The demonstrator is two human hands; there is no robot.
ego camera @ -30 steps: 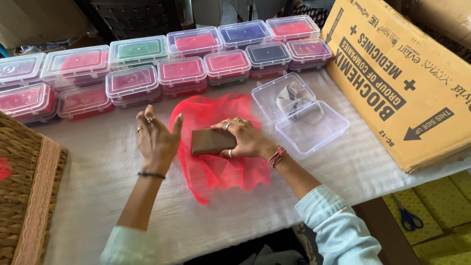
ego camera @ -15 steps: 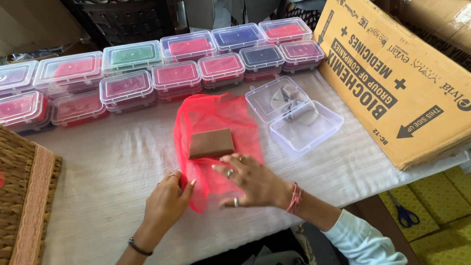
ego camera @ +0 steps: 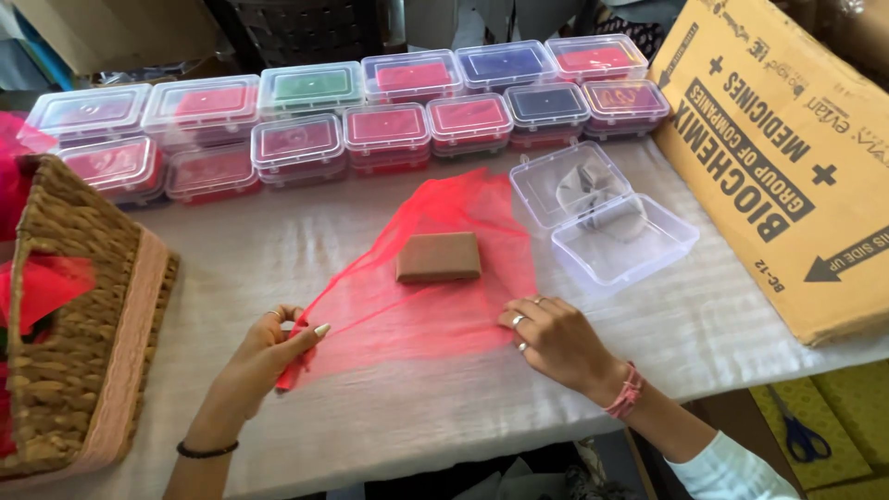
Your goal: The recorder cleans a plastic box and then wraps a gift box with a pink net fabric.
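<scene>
Net [ego camera: 435, 296], sheer and red, lies spread flat near the middle of the desk [ego camera: 370, 426], toward its near edge. A small brown block [ego camera: 439, 256] sits on the net's far half. The left hand [ego camera: 269, 347] pinches the net's near left corner between thumb and fingers, its grip clenched on the cloth and lifting that corner slightly off the desk. The right hand [ego camera: 556, 338] rests palm down at the net's near right edge, fingers pressing the cloth flat, its grip released, nothing held.

Just right of the net an open clear box [ego camera: 602, 218] stands with its lid hinged back toward the far edge; something grey lies in the lid half. Along the far edge run two rows of shut clear boxes [ego camera: 389, 125], most with red contents, some blue, one green. A cardboard carton [ego camera: 787, 157] lies tilted across the right end of the desk. At the left edge stands a wicker basket [ego camera: 83, 333] with red cloth inside. Scissors [ego camera: 796, 435] lie on the floor beyond the near right corner.
</scene>
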